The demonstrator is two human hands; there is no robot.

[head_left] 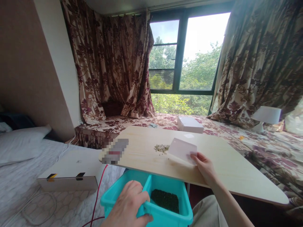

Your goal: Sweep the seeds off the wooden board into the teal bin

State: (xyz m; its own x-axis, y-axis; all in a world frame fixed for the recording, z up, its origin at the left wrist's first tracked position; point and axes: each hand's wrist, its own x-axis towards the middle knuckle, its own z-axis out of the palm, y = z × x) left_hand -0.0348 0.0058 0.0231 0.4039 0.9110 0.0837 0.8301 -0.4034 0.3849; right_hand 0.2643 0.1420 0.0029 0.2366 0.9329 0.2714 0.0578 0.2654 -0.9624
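A pale, wood-grained table [227, 164] with rounded corners is spreading before you. Beyond the table, a ledge [226, 129] in floral cloth is carrying a white box [190, 124], and a green-framed window [201, 56] is standing between patterned curtains [94, 63]. Left of the table, a quilted bed [71, 205] is lying.

Your right hand [204, 164] is pinching a thin, flat, whitish sheet [182, 149] over the table, fingers narrow on its corner; small, loose greenish grains [161, 148] are lying scattered on the table beside it. Below the table's near edge, your left hand [132, 201] is gripping a smooth turquoise bin [186, 201] by its rim near the divider; coarse dark-green bits [165, 200] are covering its right compartment's floor.
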